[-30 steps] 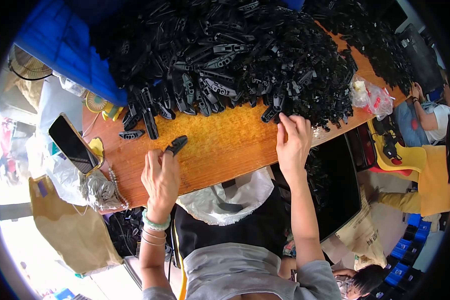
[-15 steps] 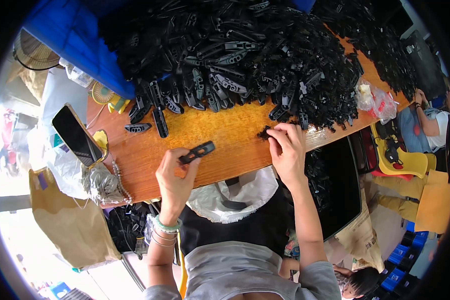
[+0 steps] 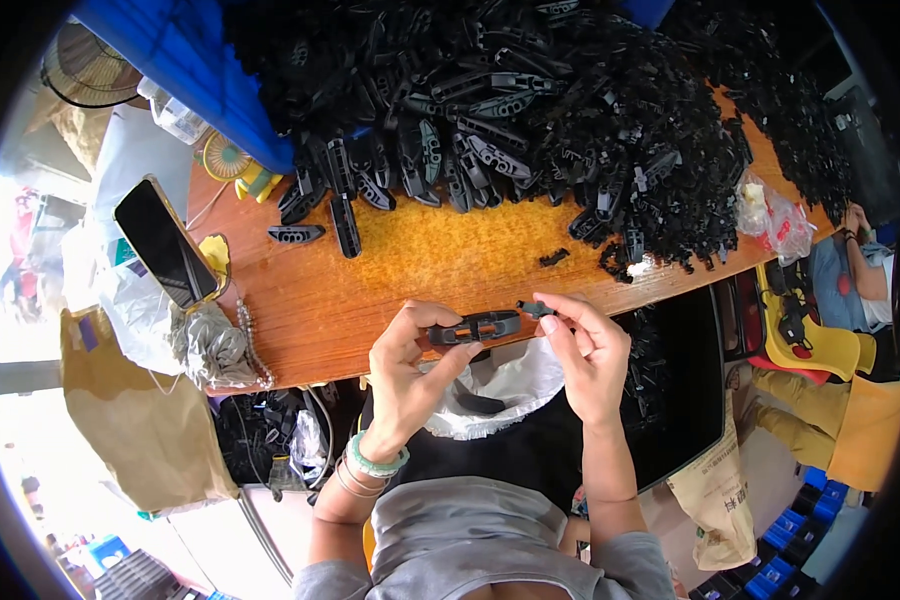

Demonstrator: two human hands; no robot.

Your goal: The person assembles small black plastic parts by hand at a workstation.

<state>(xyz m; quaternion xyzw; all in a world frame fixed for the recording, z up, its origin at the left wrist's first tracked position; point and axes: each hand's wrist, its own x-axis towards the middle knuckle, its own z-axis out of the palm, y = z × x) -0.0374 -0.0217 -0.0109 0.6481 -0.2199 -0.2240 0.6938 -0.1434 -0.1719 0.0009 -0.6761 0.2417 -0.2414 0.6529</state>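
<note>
Between the thumb and fingers of my left hand [image 3: 407, 368] is a long black plastic part [image 3: 478, 327] with openings along it. My right hand [image 3: 592, 362] pinches a small black plastic piece [image 3: 538, 309] close to the long part's right end. Both hands are above the table's near edge, over a white bag [image 3: 515, 400] with a dark piece inside. Another small black piece [image 3: 554, 257] lies on the wooden table [image 3: 420, 235]. Beyond it, a big heap of long black parts [image 3: 470, 130] merges on the right with a heap of small black pieces [image 3: 660, 170].
A phone [image 3: 167, 245] leans at the left beside a crumpled plastic bag [image 3: 210, 345] and a bead string [image 3: 250, 345]. A blue bin [image 3: 190, 75] and a small yellow fan [image 3: 232, 160] stand behind. At right are a clear bag [image 3: 785, 225], a yellow chair [image 3: 820, 335] and another person [image 3: 860, 270].
My right hand has lifted a small black piece off the table and brought it down toward the long part. My left hand has moved right with the long part, turning it nearly level.
</note>
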